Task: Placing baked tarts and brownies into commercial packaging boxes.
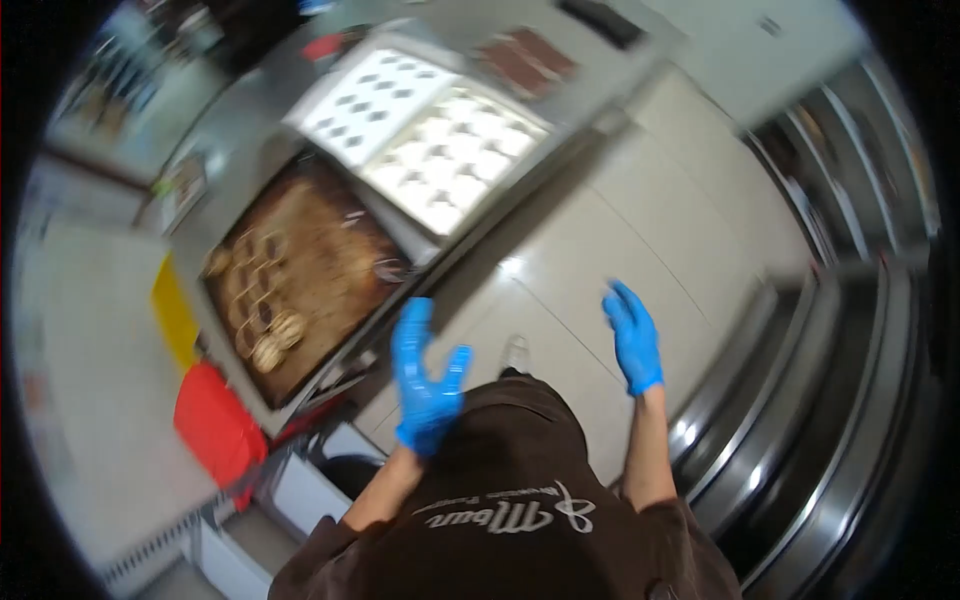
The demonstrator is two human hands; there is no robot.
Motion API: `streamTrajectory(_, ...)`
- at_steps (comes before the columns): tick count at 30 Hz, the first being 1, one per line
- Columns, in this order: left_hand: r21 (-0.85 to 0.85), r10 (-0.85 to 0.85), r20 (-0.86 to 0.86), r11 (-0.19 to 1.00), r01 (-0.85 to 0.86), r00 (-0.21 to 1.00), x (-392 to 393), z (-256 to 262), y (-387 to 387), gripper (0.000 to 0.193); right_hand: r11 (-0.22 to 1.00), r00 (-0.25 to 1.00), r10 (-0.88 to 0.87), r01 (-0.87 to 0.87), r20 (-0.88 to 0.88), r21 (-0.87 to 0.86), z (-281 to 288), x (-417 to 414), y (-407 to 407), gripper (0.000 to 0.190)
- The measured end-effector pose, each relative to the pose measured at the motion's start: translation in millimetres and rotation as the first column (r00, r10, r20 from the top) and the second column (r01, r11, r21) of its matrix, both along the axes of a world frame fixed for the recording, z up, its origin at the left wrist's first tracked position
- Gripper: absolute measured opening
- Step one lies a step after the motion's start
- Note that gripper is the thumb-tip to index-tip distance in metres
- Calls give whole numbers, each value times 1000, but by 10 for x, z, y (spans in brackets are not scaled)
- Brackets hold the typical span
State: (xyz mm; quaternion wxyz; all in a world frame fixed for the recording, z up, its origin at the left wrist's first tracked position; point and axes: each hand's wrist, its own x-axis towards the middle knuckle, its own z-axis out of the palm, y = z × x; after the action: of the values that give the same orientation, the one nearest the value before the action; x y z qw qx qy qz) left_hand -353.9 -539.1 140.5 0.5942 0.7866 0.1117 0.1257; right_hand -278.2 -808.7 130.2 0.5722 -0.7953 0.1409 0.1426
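My left hand (429, 382), in a blue glove, is raised with its fingers apart and holds nothing. It is nearest to the lower corner of a browned metal baking tray (322, 247) on the work table. Several round baked pieces (279, 339) lie at that tray's left end, some in a loop-like cluster. My right hand (631, 341), also gloved in blue, hangs over the tiled floor, empty, its fingers extended. Beyond the baking tray stand a white tray with dark spots (379, 105) and a tray of several pale pieces (457, 161). The picture is blurred.
Reddish-brown slabs (527, 61) and a dark object (601, 22) lie on the metal table (450, 19). A red plastic container (216, 427) and a yellow object (174, 311) stand left of the tray. Curved-looking metal racks (757, 420) rise at the right. Grey bins (311, 487) sit low at left.
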Motion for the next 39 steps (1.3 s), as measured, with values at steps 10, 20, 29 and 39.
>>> streamTrajectory(10, 206, 681, 9, 715, -668, 732, -415, -743, 1011, 50, 645, 609, 764, -720, 213, -257, -156, 581, 1919, 59)
streamTrajectory(20, 540, 703, -14, 604, -587, 711, -541, -1430, 2762, 108, 270, 85, 951, -699, 297, -663, -1094, 143, 4663, 102)
streamTrajectory(29, 383, 768, -47, 604, -699, 638, -360, -1595, 2667, 86, 272, 171, 955, -832, 243, -484, -896, 582, 4341, 91)
streamTrajectory(39, 221, 235, -81, 952, -213, 968, 2071, -616, 1458, 73, 746, 667, 665, -567, 337, -348, -826, 3194, 2906, 103)
